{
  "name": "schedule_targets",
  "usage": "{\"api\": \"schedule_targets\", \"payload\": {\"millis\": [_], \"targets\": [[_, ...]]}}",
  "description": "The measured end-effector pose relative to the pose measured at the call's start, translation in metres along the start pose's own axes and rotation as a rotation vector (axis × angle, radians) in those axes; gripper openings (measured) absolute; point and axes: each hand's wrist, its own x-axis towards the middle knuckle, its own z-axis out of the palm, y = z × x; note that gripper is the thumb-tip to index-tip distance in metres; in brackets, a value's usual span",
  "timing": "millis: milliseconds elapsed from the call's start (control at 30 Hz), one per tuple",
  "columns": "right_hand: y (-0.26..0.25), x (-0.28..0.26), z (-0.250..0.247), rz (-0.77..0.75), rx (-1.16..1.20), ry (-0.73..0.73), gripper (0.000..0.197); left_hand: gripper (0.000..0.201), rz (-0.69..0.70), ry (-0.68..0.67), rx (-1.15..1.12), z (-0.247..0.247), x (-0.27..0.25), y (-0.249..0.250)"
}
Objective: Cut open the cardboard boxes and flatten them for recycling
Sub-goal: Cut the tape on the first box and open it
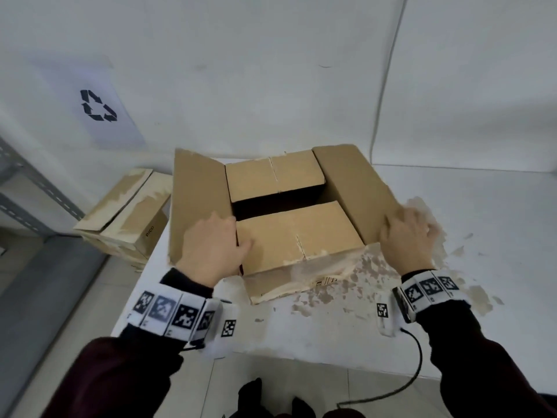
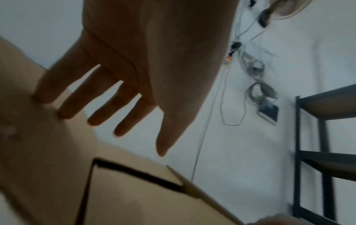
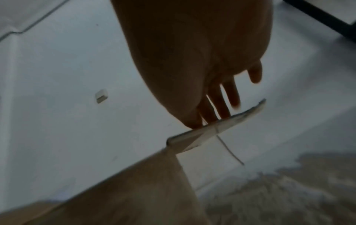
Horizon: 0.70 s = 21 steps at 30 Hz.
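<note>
While both hands (image 1: 211, 245) (image 1: 407, 236) spread flat on box (image 1: 295, 236) flaps, left wrist alone shows shelving (image 2: 325, 152).

1. Both arms reach forward and down from the lower corners of the head view, in dark sleeves, each wrist wrapped in a white band of black-and-white markers.
2. The left hand (image 1: 211, 245) lies palm down, back of the hand up. Its fingers (image 2: 77, 97) are straight and slightly spread (the left wrist view shows gaps between them), and the thumb points toward the right.
3. The right hand (image 1: 407, 236) is also palm down, somewhat blurred. Its fingers (image 3: 219, 103) extend forward and close together, the fingertips touching a thin edge in the right wrist view.
4. The two hands sit well apart, at about the same height in the head view.
</note>
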Motion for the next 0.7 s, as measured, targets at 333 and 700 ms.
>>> {"api": "schedule_targets", "payload": {"millis": [333, 700], "targets": [[-0.028, 0.024, -0.018, -0.199, 0.284, -0.152, 0.043, 0.043, -0.164, 0.214, -0.362, 0.092, 0.006, 0.010], [-0.075, 0.053, -0.058, -0.517, 0.297, -0.356, 0.031, 0.039, -0.287, 0.308, -0.838, 0.098, 0.008, -0.009]]}}
